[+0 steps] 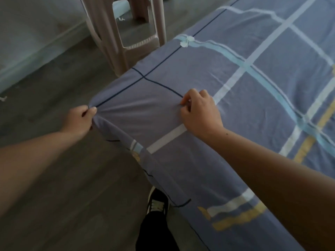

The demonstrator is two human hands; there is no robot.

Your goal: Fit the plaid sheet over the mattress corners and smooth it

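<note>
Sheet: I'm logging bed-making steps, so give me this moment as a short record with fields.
sheet: plaid, spread flat, gathered at the near corner
left hand: pinches the sheet at that corner
right hand: pinches a fold on top, near the corner
wrinkles: fan out between the two hands
stool: on the floor, beyond the corner

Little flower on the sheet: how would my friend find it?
Start at the bed's plaid sheet, then look to its far edge beside the plastic stool. The little flower sits there at the end of a light-blue stripe. It is the only petal shape among straight lines.
</note>
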